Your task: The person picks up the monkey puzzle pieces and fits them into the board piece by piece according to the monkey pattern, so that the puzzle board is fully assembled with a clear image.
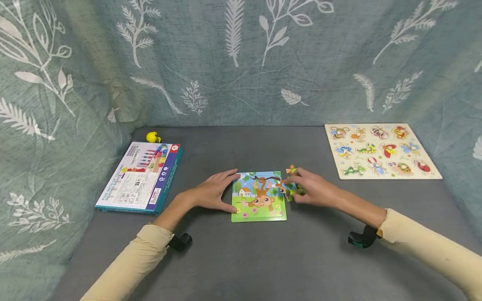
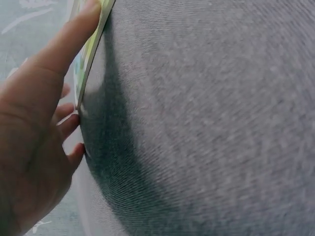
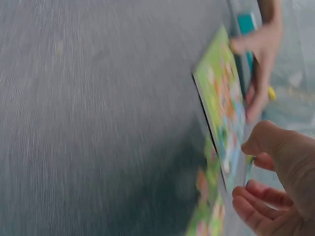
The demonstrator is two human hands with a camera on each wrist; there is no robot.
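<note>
A jigsaw puzzle (image 1: 260,200) in a flat tray shows a monkey, a small house and a green meadow. My left hand (image 1: 216,190) spreads around the puzzle's left side. In the left wrist view its thumb (image 2: 81,24) rests on the board's edge. At the right edge, my right hand (image 1: 314,188) pinches a small puzzle piece (image 3: 250,160) between thumb and fingers, mostly hidden by them. Loose puzzle pieces (image 1: 289,195) lie beside the board, partly under the right hand. Another loose piece (image 1: 291,169) sits just beyond its fingers.
At the left lies a flat box (image 1: 137,177) with a teal side, and a small yellow toy (image 1: 153,137) behind it. A wooden insect peg board (image 1: 382,151) lies at the back right. Leaf-patterned cloth (image 1: 241,62) hangs behind the grey table (image 1: 256,259).
</note>
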